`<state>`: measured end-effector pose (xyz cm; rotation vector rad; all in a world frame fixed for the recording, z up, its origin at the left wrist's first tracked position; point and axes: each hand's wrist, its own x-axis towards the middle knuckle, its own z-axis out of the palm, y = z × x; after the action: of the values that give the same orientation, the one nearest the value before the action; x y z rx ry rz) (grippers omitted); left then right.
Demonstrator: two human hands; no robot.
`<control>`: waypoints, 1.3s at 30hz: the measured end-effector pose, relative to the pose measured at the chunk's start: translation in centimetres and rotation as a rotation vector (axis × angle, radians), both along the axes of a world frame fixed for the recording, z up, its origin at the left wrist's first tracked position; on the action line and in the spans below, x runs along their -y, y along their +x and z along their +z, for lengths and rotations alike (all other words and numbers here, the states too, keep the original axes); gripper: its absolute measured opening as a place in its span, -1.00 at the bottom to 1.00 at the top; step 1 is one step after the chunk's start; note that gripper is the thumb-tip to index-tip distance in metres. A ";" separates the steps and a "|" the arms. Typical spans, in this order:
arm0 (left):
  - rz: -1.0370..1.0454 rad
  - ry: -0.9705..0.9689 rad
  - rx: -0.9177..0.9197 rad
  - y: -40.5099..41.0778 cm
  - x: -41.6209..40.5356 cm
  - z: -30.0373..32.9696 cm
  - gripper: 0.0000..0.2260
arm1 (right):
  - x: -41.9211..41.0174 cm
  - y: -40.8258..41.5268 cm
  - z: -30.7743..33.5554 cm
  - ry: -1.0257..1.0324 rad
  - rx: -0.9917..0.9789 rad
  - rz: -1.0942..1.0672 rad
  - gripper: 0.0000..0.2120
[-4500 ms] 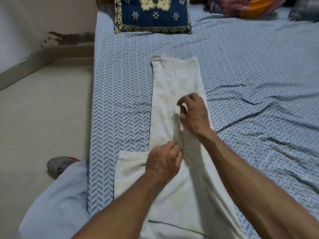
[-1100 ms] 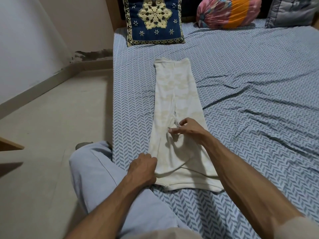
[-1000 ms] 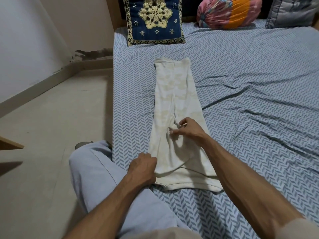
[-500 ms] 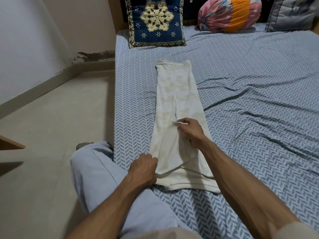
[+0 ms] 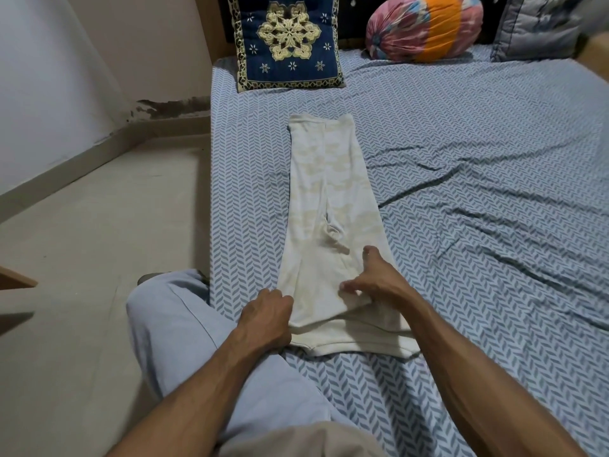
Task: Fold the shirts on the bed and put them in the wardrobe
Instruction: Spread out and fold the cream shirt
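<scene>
With the shirt lying as a long strip on the bed, left hand gripped its near corner, right hand pressed spread fingers; smoothing first would suit folding.

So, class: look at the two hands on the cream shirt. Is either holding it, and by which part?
The left hand grips the shirt at its near left corner. The right hand only rests spread fingers on the cloth near that end.
</scene>
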<state>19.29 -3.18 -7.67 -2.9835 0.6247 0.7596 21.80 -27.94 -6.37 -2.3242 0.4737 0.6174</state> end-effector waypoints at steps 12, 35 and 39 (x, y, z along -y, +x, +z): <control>0.059 -0.096 -0.116 0.3 -0.5 0.5 -0.76 | 2.1 -5.0 -1.0 -0.134 0.085 -0.014 -0.33; 0.613 -0.601 0.267 35.8 5.4 -5.2 -0.48 | 12.2 32.4 -6.3 0.083 0.545 -0.172 -0.80; 0.750 -0.679 0.228 45.7 8.1 -4.7 -0.36 | 14.1 39.4 -7.3 0.210 0.482 -0.198 -0.97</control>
<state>64.97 -11.29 -12.41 -3.8841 -0.3750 0.1765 61.20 -42.07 -13.67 -2.0961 0.3817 0.0028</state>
